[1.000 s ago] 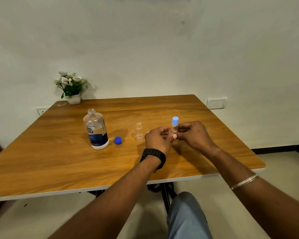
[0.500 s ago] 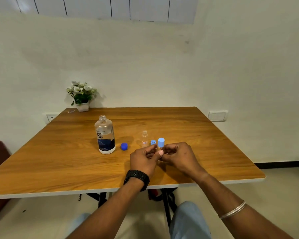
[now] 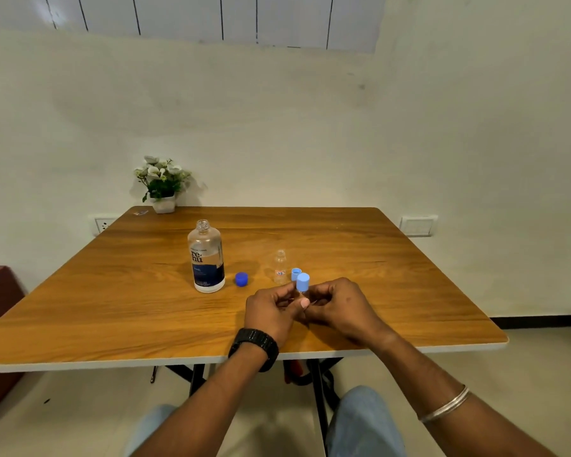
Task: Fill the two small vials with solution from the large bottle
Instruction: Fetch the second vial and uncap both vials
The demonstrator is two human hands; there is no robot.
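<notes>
Both hands (image 3: 310, 308) around capped vial (image 3: 302, 285)

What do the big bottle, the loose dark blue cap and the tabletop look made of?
Big bottle: clear, glossy, plastic or glass; the table shows through it.
Dark blue cap: opaque, probably moulded plastic, with an even colour.
Tabletop: wood-grain surface, likely laminate, with a slight sheen and a pale edge band.
</notes>
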